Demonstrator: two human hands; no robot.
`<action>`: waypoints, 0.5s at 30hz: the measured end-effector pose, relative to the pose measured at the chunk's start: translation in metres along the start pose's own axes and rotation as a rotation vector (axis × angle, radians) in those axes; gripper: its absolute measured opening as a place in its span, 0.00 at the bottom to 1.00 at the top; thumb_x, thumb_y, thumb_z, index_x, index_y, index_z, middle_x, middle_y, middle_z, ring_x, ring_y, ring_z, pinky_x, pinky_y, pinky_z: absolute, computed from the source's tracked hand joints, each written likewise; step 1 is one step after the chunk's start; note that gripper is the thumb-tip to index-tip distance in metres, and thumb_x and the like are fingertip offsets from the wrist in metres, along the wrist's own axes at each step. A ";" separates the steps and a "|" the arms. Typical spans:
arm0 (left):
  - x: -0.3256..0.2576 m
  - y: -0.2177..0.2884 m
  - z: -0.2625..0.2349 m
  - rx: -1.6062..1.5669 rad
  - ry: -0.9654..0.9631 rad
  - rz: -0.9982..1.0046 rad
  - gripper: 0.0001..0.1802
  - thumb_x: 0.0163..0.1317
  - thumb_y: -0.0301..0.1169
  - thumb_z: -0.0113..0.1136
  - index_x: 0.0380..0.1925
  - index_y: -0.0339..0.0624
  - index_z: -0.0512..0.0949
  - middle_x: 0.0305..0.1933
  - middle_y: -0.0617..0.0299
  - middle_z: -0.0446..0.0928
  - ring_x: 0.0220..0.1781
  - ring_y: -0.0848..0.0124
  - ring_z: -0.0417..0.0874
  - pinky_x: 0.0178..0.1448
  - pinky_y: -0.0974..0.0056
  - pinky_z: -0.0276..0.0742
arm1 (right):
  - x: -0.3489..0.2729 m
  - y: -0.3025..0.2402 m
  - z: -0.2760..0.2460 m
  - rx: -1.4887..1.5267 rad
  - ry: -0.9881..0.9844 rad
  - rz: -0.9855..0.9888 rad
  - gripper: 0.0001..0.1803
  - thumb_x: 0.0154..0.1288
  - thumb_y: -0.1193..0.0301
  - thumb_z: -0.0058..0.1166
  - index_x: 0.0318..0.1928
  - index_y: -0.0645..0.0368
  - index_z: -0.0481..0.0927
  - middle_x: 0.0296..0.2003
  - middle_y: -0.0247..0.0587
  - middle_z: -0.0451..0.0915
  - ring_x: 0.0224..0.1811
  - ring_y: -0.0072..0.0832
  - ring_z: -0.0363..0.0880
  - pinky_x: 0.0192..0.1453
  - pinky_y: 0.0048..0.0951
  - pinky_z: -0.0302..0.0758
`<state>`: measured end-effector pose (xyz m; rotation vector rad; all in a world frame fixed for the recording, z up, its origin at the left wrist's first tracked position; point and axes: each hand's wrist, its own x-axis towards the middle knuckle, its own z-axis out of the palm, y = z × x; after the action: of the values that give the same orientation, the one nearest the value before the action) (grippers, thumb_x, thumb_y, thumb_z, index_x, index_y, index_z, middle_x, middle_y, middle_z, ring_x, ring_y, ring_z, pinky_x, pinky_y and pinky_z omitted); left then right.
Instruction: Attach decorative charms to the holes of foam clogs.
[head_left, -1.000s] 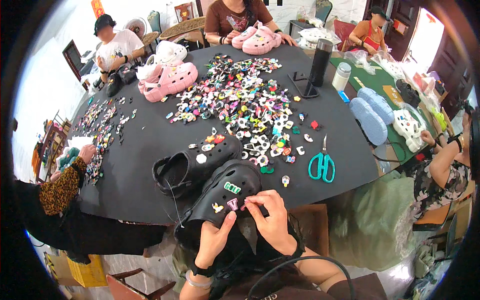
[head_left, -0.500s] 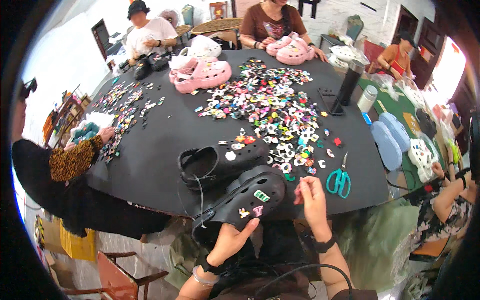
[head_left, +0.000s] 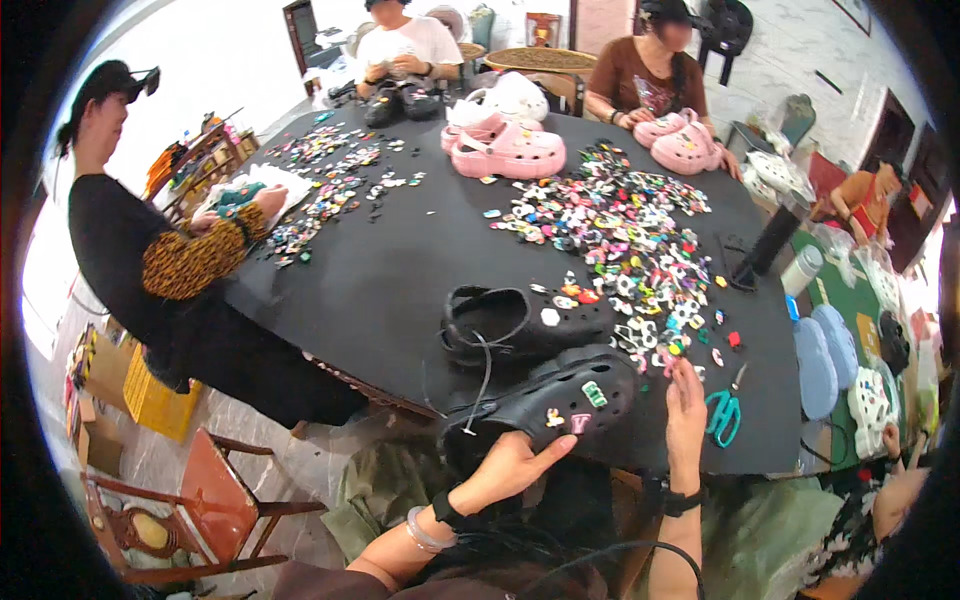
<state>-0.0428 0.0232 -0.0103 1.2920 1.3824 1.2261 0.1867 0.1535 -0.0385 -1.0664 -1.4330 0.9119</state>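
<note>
My left hand (head_left: 515,470) grips a black clog (head_left: 598,373) at its heel end, thumb on top and fingers inside the opening. Three small charms sit on this clog: a green lettered one (head_left: 594,394), a pink one (head_left: 580,424) and a small white-orange one (head_left: 553,417). Its mate, another black clog (head_left: 485,325), lies just behind, with a white charm (head_left: 549,317) and several coloured ones on or beside its toe. At the near edge of the charm pile (head_left: 640,240), my right hand (head_left: 687,410) has its fingertips together; what they hold, if anything, is unclear.
Teal-handled scissors (head_left: 722,418) lie right of my right hand. Pink clogs (head_left: 508,152) stand across the black table (head_left: 370,270). A dark bottle (head_left: 775,235) and blue soles (head_left: 817,370) are at the right. Several people work around; one person (head_left: 150,250) stands left.
The view has swung left, so the scene sits further right. My right hand has moved forward to the pile's edge. The left hand keeps its grip on the clog.
</note>
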 end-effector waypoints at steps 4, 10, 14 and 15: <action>-0.001 0.022 -0.007 -0.065 0.002 -0.066 0.25 0.62 0.42 0.61 0.48 0.29 0.75 0.46 0.51 0.80 0.49 0.68 0.79 0.55 0.65 0.72 | -0.009 -0.045 0.016 -0.054 0.060 0.007 0.11 0.68 0.79 0.45 0.49 0.64 0.76 0.47 0.40 0.76 0.48 0.25 0.75 0.55 0.26 0.70; 0.008 0.046 -0.009 0.053 -0.033 -0.082 0.23 0.63 0.41 0.59 0.46 0.28 0.75 0.38 0.49 0.81 0.39 0.69 0.81 0.45 0.65 0.75 | -0.060 -0.088 0.031 0.143 -0.124 0.237 0.11 0.69 0.76 0.45 0.50 0.65 0.71 0.31 0.38 0.78 0.32 0.20 0.76 0.40 0.23 0.74; 0.020 0.066 -0.010 0.439 0.007 -0.011 0.20 0.62 0.43 0.60 0.36 0.32 0.77 0.31 0.49 0.80 0.33 0.60 0.82 0.39 0.61 0.77 | -0.080 -0.092 0.043 0.186 -0.113 0.255 0.14 0.70 0.73 0.46 0.53 0.65 0.66 0.35 0.42 0.79 0.38 0.25 0.79 0.45 0.26 0.76; 0.021 0.066 -0.011 0.752 0.063 0.049 0.19 0.60 0.44 0.60 0.32 0.34 0.77 0.30 0.50 0.80 0.31 0.56 0.82 0.37 0.59 0.77 | -0.087 -0.092 0.048 0.167 -0.115 0.250 0.13 0.69 0.73 0.48 0.51 0.64 0.70 0.36 0.42 0.80 0.38 0.25 0.79 0.44 0.25 0.76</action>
<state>-0.0460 0.0423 0.0571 1.7987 1.9668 0.7898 0.1290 0.0439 0.0162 -1.0970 -1.3081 1.2673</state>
